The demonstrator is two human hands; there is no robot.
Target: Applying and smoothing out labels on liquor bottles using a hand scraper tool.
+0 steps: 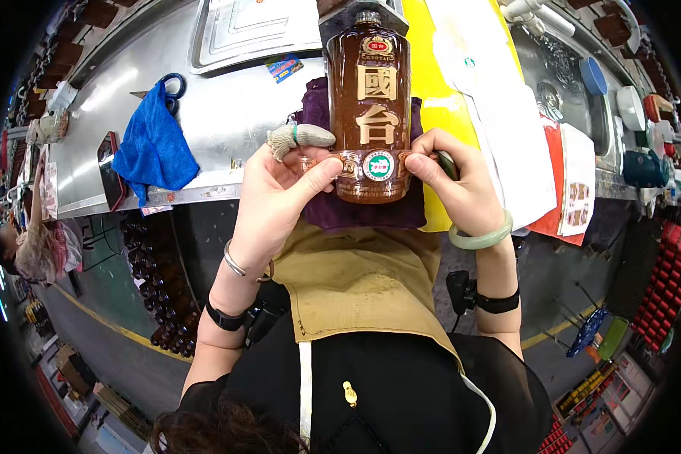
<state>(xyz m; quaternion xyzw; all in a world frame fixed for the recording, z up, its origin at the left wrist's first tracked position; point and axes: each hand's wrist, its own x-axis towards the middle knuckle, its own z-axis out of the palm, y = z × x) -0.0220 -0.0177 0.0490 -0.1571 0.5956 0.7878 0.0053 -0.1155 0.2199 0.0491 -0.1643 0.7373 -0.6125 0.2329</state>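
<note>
A brown glass bottle (370, 83) with gold characters lies on a folded dark purple cloth (318, 102), its capped neck pointing away from me. Across its lower part runs a strip label (378, 165) with a round green-and-white emblem and gold patterning. My left hand (287, 170) pinches the strip's left end, thumb against the glass; a knitted cover sheathes its index finger. At the other end, my right hand (455, 178) is closed with its thumb pressed on the strip by the bottle's right side. Its fingertips are partly hidden.
Left on the metal table (234, 98) are a blue cloth (155, 140), scissors (175, 85), a phone (112, 170) and a metal tray (257, 30). Right are white sheets (499, 113) over yellow material (443, 113), and a red sheet (550, 178). The table's near edge borders my apron.
</note>
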